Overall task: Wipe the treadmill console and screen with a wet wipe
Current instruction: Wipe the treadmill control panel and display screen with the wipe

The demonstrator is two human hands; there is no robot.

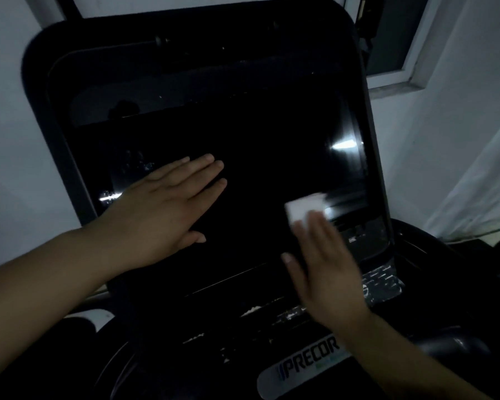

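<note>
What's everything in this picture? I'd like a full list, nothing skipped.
black glossy treadmill screen: one, black, centre.
dark plastic treadmill console: one, black, framing the screen.
white folded wet wipe: one, white, on the screen's lower right.
silver Precor logo badge: one, silver with dark letters, bottom centre.
pale window frame: one, light grey, upper right.
white wall: one, white, behind the console.
left hand: one, flat on the screen's left part.
right hand: one, blurred, fingers pressing the wipe.

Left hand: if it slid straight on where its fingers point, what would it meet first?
Bare screen lies ahead of the left hand; it would probably first reach the console frame at upper right. The wet wipe sits below that line.
</note>
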